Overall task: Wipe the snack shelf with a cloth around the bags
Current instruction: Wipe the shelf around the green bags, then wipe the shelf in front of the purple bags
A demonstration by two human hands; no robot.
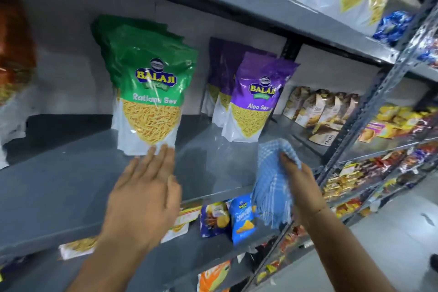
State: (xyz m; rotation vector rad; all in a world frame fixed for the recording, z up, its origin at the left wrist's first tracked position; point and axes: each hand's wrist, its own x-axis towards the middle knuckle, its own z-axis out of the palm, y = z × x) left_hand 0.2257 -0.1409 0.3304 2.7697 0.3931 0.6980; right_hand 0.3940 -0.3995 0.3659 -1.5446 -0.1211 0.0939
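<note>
A blue checked cloth is held bunched in the right hand, whose grip is closed around its upper part, with fingertips pressed into the folds; the loose end of the cloth hangs down past the near edge of the grey metal shelf. The cloth is seen at the right side of the shelf, just near of the purple Aloo Sev bag; whether it touches the shelf surface cannot be told. The left hand is spread flat and wide, nothing being held in its grip, and its fingertips are laid against the bottom edge of the green Ratlami Sev bag, which stands upright on the shelf. More green bags are lined up behind it, and more purple bags behind the Aloo Sev bag. Small snack packets are seen on the shelf below, near the hanging cloth
</note>
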